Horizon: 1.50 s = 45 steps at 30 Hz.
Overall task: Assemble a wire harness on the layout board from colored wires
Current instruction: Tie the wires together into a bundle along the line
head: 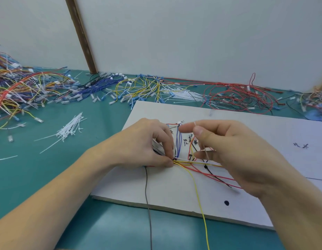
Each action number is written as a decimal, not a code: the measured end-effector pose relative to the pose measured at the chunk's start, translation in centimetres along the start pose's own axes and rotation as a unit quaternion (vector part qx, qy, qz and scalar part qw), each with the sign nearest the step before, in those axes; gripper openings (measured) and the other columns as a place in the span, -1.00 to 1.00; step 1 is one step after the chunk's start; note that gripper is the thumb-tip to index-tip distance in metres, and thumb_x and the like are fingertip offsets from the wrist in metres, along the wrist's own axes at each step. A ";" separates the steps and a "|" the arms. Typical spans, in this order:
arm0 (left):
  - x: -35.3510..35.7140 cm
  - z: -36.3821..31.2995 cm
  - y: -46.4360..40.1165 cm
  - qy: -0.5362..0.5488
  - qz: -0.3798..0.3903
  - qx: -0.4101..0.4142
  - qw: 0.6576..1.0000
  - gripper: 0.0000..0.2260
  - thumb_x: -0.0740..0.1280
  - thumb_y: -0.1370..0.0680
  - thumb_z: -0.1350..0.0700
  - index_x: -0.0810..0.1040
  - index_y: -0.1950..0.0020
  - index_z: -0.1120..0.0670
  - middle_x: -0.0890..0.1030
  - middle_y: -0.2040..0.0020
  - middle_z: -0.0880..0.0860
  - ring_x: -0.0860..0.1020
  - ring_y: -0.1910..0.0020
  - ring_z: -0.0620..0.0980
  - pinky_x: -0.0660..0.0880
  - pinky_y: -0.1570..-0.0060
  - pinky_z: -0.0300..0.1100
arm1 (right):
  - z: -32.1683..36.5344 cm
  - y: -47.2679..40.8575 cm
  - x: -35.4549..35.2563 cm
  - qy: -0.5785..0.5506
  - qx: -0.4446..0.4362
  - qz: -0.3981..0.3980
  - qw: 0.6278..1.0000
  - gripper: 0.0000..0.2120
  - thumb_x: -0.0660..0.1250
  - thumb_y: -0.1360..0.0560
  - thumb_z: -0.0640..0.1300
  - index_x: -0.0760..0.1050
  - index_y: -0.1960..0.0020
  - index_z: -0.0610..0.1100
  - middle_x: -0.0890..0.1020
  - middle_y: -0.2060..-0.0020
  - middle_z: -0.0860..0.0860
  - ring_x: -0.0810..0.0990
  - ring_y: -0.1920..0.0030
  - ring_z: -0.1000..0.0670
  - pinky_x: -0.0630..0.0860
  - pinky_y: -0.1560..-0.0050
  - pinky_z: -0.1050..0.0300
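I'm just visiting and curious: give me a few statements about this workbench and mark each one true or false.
1. The left hand pinches the wire bundle on the white layout board. True.
2. The right hand holds a screwdriver. False: its fingers pinch a thin white cable tie.
3. A loose pile of white cable ties lies on the green table, left of the board. True.
4. A long yellow wire trails off the board's near edge. True.
5. The board is bare of writing. False: it bears handwritten marks.

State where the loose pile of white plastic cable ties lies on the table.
Head view: the loose pile of white plastic cable ties lies on the green table mat, left of the white layout board.
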<state>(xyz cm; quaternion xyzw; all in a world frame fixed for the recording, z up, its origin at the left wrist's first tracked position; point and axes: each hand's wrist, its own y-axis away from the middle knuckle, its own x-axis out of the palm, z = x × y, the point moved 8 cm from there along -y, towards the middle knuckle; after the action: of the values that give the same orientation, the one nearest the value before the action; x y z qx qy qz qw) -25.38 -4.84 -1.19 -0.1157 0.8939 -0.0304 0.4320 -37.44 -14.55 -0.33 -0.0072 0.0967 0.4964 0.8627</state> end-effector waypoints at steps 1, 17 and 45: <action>0.0 0.0 0.0 0.005 0.000 0.002 1.000 -0.89 0.64 -0.37 0.11 0.75 0.25 -0.06 0.67 0.11 -0.15 0.61 -0.03 -0.09 0.49 -0.04 -0.22 | 0.1 -0.5 0.1 -0.027 0.005 0.011 1.000 -0.76 0.30 -0.64 -0.14 0.76 0.00 0.00 0.50 0.34 0.08 0.45 0.22 0.05 0.64 0.10 0.16; 0.1 0.2 -0.1 0.024 0.006 -0.006 1.000 -0.90 0.63 -0.38 0.09 0.74 0.23 -0.03 0.68 0.14 -0.11 0.62 0.05 -0.05 0.50 0.02 -0.11 | 0.1 -3.7 1.4 -0.107 0.008 0.068 0.992 -0.77 0.26 -0.64 -0.29 0.67 0.02 -0.10 0.57 0.25 -0.02 0.50 0.32 0.03 0.42 0.40 0.20; -0.4 0.2 0.0 -0.028 -0.014 -0.021 0.999 -0.85 0.65 -0.35 0.01 0.70 0.29 -0.06 0.60 0.17 -0.16 0.56 0.01 -0.16 0.45 -0.03 -0.21 | -0.9 -4.6 -0.4 -0.030 -0.105 -0.101 0.989 -0.84 0.37 -0.56 -0.35 0.67 0.08 -0.17 0.73 0.26 -0.13 0.72 0.32 -0.05 0.64 0.30 0.18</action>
<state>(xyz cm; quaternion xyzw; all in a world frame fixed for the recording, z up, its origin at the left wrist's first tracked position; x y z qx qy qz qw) -24.96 -4.79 -1.03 -0.1379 0.8805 -0.0138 0.4534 -33.85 -17.33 -1.55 -0.0927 0.0166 0.4139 0.9055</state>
